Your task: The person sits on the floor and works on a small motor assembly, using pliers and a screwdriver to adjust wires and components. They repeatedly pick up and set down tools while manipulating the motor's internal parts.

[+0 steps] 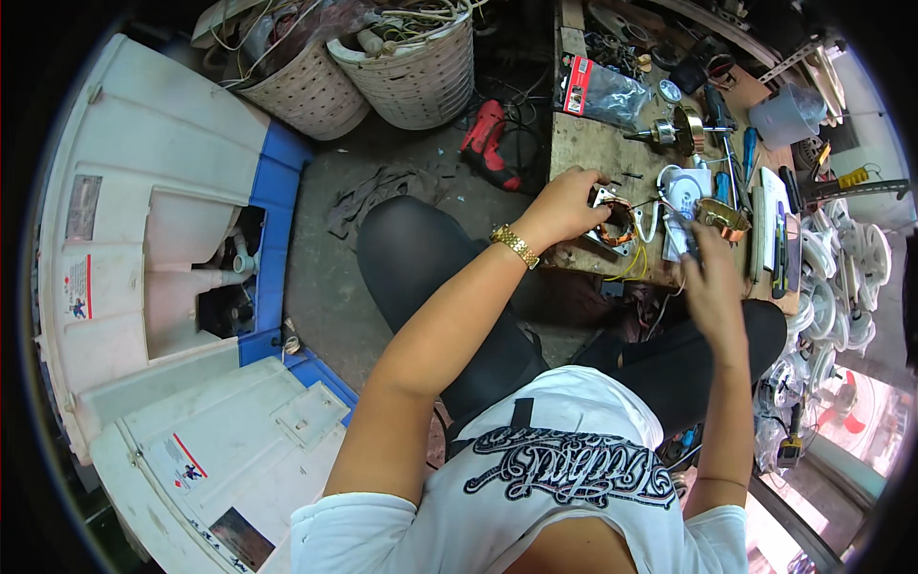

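On the worn wooden bench lies a motor stator [621, 226] with copper windings and a pale metal frame. My left hand [566, 207] grips its left edge, with the thumb and fingers closed on the frame. Yellow wires [633, 268] trail from the stator toward the bench's near edge. In my right hand [712, 280] is a dark slim tool [690, 241], its thin end reaching toward the stator; its exact kind is hard to make out. Beside that hand sit a brass-coloured metal housing [724, 220] and a white round part [683, 189].
Farther back on the bench [574, 143] are a rotor with shaft [684, 132], a plastic packet [602, 89], screwdrivers [750, 151] and a bucket [789, 113]. A red power tool [490, 145] lies on the floor near woven baskets [411, 81]. White-and-blue housings [115, 220] stand left.
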